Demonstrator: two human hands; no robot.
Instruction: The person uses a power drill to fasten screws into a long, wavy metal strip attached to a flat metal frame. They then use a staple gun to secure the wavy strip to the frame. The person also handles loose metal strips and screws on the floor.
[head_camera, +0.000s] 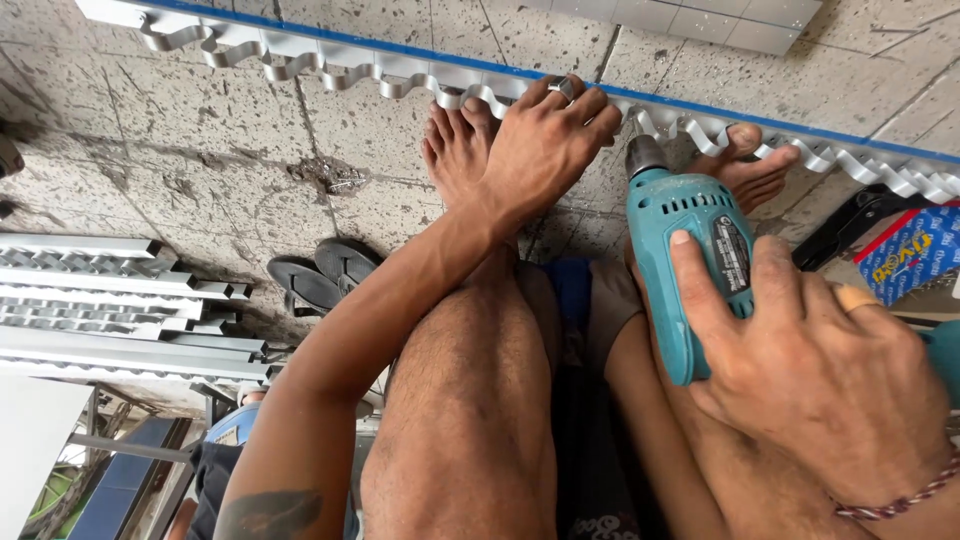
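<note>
Two hands busy: left hand (548, 140) clamped on wavy rail (330, 68) edge, right hand (815, 375) round teal drill (685, 250).

I'm seeing teal power drill (683, 262) tilting nose-up toward metal strip (520, 85), chuck sitting just beside strip's wavy edge. Strip: long, silvery, scalloped along lower edge, blue line running along upper edge, lying flat on concrete floor (200, 120), stretching diagonally from upper left down to right edge.
</note>
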